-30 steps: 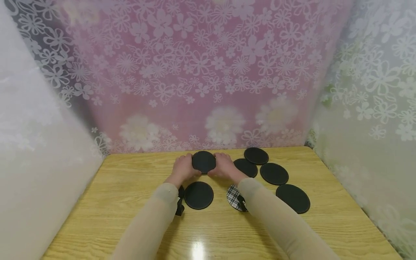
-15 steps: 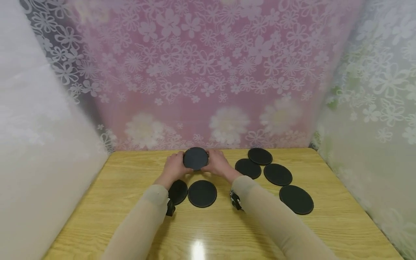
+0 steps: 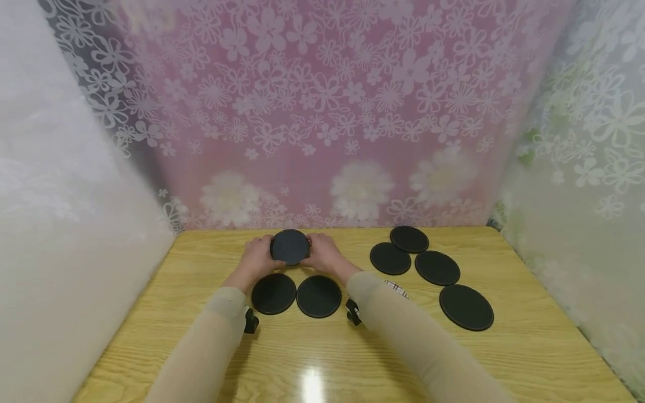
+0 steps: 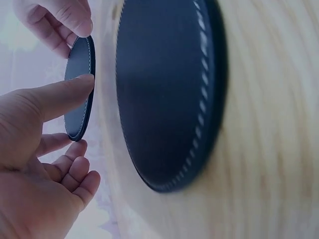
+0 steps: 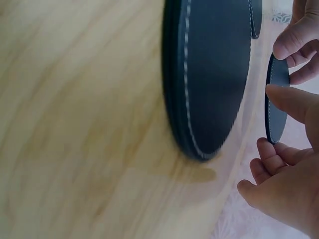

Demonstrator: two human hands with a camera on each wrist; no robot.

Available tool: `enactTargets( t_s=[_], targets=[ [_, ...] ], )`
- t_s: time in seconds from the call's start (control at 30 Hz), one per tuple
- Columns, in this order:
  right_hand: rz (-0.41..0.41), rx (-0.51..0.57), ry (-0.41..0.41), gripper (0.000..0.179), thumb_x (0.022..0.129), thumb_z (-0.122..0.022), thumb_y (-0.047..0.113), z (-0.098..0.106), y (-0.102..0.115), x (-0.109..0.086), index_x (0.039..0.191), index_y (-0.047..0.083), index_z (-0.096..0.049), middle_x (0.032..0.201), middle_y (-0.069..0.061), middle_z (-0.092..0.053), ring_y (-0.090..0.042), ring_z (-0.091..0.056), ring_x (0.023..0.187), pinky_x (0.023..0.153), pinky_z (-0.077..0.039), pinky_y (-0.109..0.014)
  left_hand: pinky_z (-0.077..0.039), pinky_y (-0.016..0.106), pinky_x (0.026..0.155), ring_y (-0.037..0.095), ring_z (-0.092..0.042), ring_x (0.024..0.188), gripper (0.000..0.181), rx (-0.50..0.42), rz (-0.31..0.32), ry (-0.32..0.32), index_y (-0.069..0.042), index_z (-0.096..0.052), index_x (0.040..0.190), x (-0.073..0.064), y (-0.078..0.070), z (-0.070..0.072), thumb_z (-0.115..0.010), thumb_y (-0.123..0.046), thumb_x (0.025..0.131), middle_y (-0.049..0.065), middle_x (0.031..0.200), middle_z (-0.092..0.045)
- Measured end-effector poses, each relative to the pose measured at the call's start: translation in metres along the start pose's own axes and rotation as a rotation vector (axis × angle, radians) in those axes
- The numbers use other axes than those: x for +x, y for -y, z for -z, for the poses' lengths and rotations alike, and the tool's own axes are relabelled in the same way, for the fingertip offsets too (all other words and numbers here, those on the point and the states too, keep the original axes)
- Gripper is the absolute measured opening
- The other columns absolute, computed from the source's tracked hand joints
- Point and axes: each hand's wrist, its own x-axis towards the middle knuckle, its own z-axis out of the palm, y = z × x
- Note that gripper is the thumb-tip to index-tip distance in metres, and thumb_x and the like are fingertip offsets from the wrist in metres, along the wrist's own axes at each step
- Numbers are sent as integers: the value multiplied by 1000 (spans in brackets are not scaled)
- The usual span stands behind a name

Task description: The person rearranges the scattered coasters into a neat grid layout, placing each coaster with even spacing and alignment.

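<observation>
A round black coaster (image 3: 290, 247) with pale stitching round its rim is held between both hands near the back of the table. My left hand (image 3: 256, 258) pinches its left edge, the thumb on the near face and fingers behind. Opposite it, my right hand (image 3: 324, 254) pinches the right edge in the same way. In the left wrist view the coaster (image 4: 77, 107) stands tilted up, its stitched side partly behind the thumb. Two more black coasters lie side by side just in front of the hands, a left one (image 3: 274, 294) and a right one (image 3: 319, 296).
Several black coasters lie at the right, among them a front one (image 3: 466, 307) and a back one (image 3: 409, 239). A plaid coaster (image 3: 396, 287) is mostly hidden under the right sleeve (image 3: 403, 330). A flowered curtain (image 3: 322, 140) hangs behind the wooden table (image 3: 302, 347).
Both hands have carried the held coaster leftward, from behind the right front coaster to behind the gap between the two. The left front coaster has come out from behind the left arm.
</observation>
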Motion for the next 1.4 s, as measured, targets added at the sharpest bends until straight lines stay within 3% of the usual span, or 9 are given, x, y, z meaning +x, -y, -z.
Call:
enactTargets(
  t_s=[0.3,0.6,0.93,1.4],
  targets=[
    [-13,-27,45,66,99,-84,18,-17,12,6,155,-4,-57,149,-23,-62,-42,-55,141,119,-44,-52,-44,66,115,56,-47,139,82,-10,4,38,9,-48,159,-4,26,-1,-87,-26,96,36,150,-54],
    [-1,-104,73,57,105,-78,23,-23,13,5,155,1,-61,148,-23,-57,-43,-51,139,115,-46,-52,-47,64,109,46,-60,128,69,-30,-7,87,7,-59,151,-5,42,7,-84,-33,100,28,138,-64],
    [33,-91,111,54,105,-75,19,-20,10,2,155,4,-62,155,-21,-54,-42,-48,146,120,-43,-51,-47,64,111,49,-55,135,66,-79,-1,158,8,-58,151,-8,44,14,-82,-29,102,31,144,-59],
    [45,-130,102,51,108,-73,20,-23,11,1,155,5,-61,158,-20,-53,-39,-48,149,122,-42,-50,-41,66,115,52,-48,140,67,-79,20,156,8,-56,152,-10,46,13,-80,-31,103,33,150,-54]
  ],
)
